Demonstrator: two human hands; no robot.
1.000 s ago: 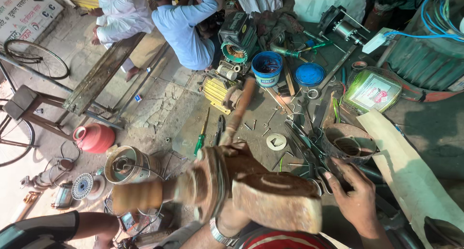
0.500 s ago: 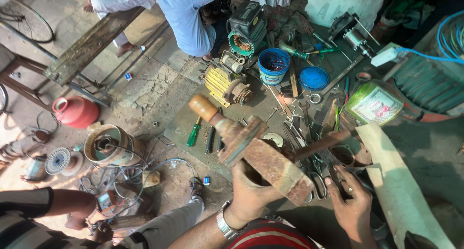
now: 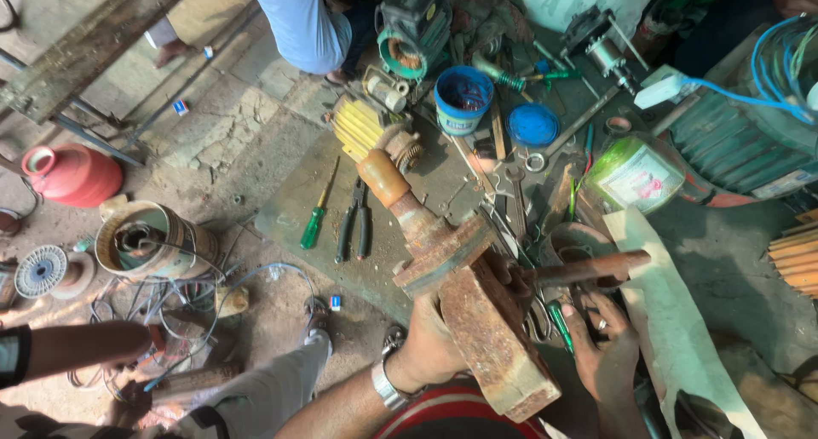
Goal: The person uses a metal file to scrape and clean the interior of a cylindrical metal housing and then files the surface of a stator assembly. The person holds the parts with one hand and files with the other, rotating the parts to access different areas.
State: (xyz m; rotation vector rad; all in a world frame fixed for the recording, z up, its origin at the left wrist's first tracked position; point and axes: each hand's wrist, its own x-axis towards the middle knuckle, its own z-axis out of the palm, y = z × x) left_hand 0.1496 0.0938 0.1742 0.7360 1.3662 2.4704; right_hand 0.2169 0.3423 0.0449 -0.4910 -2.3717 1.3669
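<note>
Left hand (image 3: 434, 345) palm — behind rusty vise (image 3: 477, 320)

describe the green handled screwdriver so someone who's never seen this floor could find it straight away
Start at the yellow motor in the upper middle of the cluttered workshop floor. Just below and left of it, on the dark mat, the green-handled screwdriver lies slanted, tip toward the motor. Black-handled pliers lie right beside it, but the screwdriver alone has a bright green grip and a single thin shaft.

Counted one rusty vise (image 3: 477, 320), one green-handled screwdriver (image 3: 317, 213), one pair of pliers (image 3: 354, 222), one blue tub (image 3: 463, 98), one blue lid (image 3: 532, 125), one red jug (image 3: 72, 173), two hands on the vise.
</note>
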